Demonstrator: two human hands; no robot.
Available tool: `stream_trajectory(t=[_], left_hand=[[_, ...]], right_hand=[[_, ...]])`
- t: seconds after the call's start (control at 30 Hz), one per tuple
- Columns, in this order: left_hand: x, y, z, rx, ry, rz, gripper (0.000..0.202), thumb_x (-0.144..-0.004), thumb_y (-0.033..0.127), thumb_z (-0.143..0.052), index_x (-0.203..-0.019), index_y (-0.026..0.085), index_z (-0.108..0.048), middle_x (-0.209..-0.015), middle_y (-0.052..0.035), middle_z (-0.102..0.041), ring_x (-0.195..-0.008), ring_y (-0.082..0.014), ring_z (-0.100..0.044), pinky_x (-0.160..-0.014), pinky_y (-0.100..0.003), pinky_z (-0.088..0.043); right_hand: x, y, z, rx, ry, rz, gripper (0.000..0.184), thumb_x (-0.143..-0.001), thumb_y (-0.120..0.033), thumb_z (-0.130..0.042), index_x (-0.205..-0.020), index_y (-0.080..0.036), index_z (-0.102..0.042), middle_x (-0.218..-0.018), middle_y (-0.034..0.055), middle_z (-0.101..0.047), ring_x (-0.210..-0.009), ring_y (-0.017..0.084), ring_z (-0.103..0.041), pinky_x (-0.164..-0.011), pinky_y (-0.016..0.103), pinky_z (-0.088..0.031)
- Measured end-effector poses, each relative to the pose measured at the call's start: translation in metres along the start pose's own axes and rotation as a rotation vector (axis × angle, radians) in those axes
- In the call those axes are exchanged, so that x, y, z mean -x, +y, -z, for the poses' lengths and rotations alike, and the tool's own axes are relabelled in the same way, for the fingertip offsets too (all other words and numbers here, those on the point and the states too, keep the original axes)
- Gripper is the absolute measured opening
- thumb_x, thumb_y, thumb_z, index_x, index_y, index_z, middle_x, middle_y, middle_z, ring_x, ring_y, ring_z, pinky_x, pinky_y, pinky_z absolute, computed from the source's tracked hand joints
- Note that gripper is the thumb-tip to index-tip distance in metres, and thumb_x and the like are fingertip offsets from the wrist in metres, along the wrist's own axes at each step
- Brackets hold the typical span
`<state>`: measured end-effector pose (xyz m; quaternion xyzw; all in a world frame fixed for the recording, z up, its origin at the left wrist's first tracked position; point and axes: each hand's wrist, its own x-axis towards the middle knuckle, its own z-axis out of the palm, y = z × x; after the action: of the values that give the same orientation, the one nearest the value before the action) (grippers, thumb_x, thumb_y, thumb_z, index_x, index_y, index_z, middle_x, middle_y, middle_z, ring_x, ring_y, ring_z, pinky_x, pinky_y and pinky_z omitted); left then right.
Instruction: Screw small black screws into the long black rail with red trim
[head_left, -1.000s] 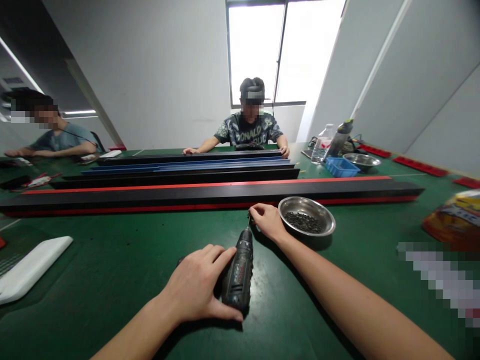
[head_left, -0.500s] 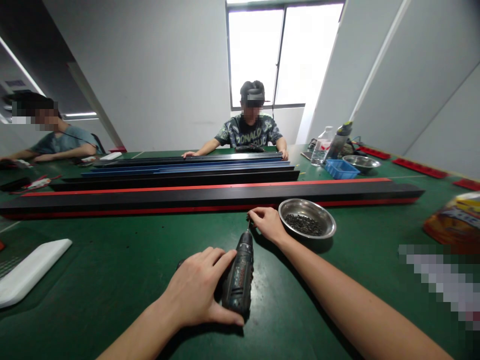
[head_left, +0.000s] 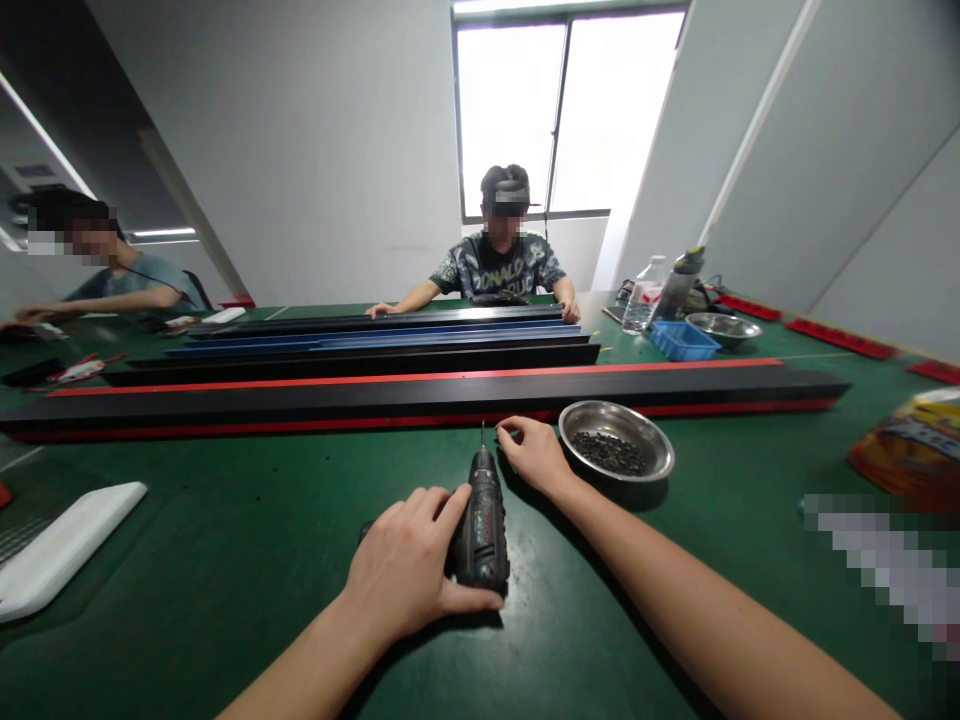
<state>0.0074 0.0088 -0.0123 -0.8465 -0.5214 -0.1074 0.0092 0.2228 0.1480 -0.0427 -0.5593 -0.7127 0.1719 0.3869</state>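
Table [head_left: 262,580]: green, under both forearms, bearing everything named below
Bar [head_left: 360,398]: long, black with red edges, lying crosswise beyond both hands
Bowl [head_left: 636,424]: metal, in front of the bar, right of the right hand and near it
Drill [head_left: 484,535]: between the forearms, its nose pointing away toward the bar; against the left hand, nearer the person than the right hand
Left hand [head_left: 409,550]: holding the drill from its left side, thumb round the rear end, fingers along the body
Right hand [head_left: 534,452]: fingers narrow, thumb and forefinger tips close together; cannot tell whether anything is pinched there
Bit [head_left: 484,437]: in the drill's nose, its tip just left of the right fingertips; cannot tell whether it touches the bar
Pieces [head_left: 611,453]: small, dark, heaped in the bowl, too small to make out singly
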Motion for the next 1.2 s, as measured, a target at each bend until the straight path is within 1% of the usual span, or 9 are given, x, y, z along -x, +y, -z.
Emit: stream_trajectory(t=[0.13,0.27,0.47,0.63,0.77,0.87,0.93,1.07,1.2], left_hand=[[-0.005,-0.002,-0.003,-0.024,0.006,0.014,0.109,-0.066,0.085,-0.081,-0.15,0.023,-0.049,-0.128,-0.0128,-0.067,-0.113,-0.0354,-0.065,-0.095,-0.048,-0.053],[-0.004,-0.002,-0.004,-0.032,-0.003,0.01,0.11,-0.066,0.085,-0.081,-0.151,0.022,-0.049,-0.127,-0.0129,-0.068,-0.113,-0.0354,-0.065,-0.096,-0.048,-0.054],[-0.003,0.002,-0.001,-0.038,-0.013,0.024,0.111,-0.066,0.083,-0.083,-0.152,0.021,-0.049,-0.128,-0.0151,-0.066,-0.113,-0.0375,-0.064,-0.093,-0.051,-0.055],[-0.003,0.002,0.002,-0.042,-0.023,0.041,0.109,-0.068,0.08,-0.084,-0.151,0.019,-0.05,-0.125,-0.0149,-0.067,-0.111,-0.0366,-0.065,-0.093,-0.05,-0.056],[-0.004,-0.002,0.002,-0.053,-0.047,0.032,0.109,-0.067,0.082,-0.082,-0.151,0.021,-0.05,-0.127,-0.0143,-0.066,-0.111,-0.0354,-0.065,-0.094,-0.049,-0.056],[-0.004,-0.004,0.002,-0.069,-0.058,0.034,0.109,-0.068,0.082,-0.082,-0.151,0.02,-0.05,-0.127,-0.0146,-0.066,-0.111,-0.0356,-0.065,-0.094,-0.049,-0.056],[-0.005,-0.005,0.002,-0.08,-0.063,0.035,0.109,-0.068,0.082,-0.083,-0.151,0.02,-0.05,-0.124,-0.014,-0.066,-0.109,-0.0354,-0.066,-0.092,-0.049,-0.056],[-0.005,-0.005,0.002,-0.089,-0.072,0.028,0.109,-0.067,0.084,-0.081,-0.15,0.021,-0.051,-0.119,-0.0125,-0.066,-0.105,-0.0348,-0.066,-0.09,-0.048,-0.056],[-0.005,-0.006,0.003,-0.08,-0.07,0.027,0.109,-0.067,0.083,-0.082,-0.15,0.021,-0.051,-0.119,-0.0122,-0.066,-0.105,-0.0344,-0.066,-0.091,-0.047,-0.056]], right_hand=[[0.001,-0.007,0.002,0.113,-0.095,0.05,0.021,-0.096,-0.025,-0.063,-0.101,-0.021,-0.083,-0.104,0.0069,-0.083,-0.096,0.023,-0.076,-0.088,0.03,-0.053],[-0.001,-0.023,0.014,0.215,-0.232,0.057,0.024,-0.097,-0.035,-0.063,-0.093,-0.022,-0.084,-0.095,0.0083,-0.083,-0.088,0.025,-0.076,-0.08,0.031,-0.052],[-0.016,-0.042,0.063,0.394,-0.248,-0.014,0.039,-0.099,-0.047,-0.06,-0.075,-0.023,-0.08,-0.079,0.0114,-0.08,-0.078,0.026,-0.075,-0.07,0.03,-0.049],[-0.034,-0.017,0.116,0.614,-0.259,-0.198,0.047,-0.097,-0.055,-0.06,-0.078,-0.018,-0.081,-0.083,0.0189,-0.079,-0.08,0.03,-0.075,-0.073,0.034,-0.051],[-0.044,0.021,0.14,0.701,-0.308,-0.356,0.048,-0.095,-0.059,-0.061,-0.089,-0.017,-0.083,-0.093,0.022,-0.078,-0.091,0.034,-0.076,-0.076,0.038,-0.053],[-0.047,0.043,0.145,0.705,-0.383,-0.455,0.044,-0.09,-0.059,-0.069,-0.085,-0.018,-0.083,-0.087,0.0195,-0.078,-0.086,0.031,-0.076,-0.074,0.036,-0.054],[-0.047,0.053,0.144,0.698,-0.404,-0.464,0.038,-0.085,-0.056,-0.076,-0.079,-0.019,-0.081,-0.082,0.0178,-0.078,-0.08,0.03,-0.076,-0.071,0.035,-0.054],[-0.045,0.062,0.135,0.627,-0.404,-0.354,0.027,-0.07,-0.044,-0.09,-0.069,-0.02,-0.078,-0.075,0.0138,-0.077,-0.069,0.026,-0.074,-0.066,0.032,-0.053],[-0.042,0.063,0.123,0.598,-0.425,-0.311,0.014,-0.065,-0.027,-0.089,-0.073,-0.021,-0.08,-0.079,0.0123,-0.079,-0.067,0.024,-0.074,-0.063,0.03,-0.053]])
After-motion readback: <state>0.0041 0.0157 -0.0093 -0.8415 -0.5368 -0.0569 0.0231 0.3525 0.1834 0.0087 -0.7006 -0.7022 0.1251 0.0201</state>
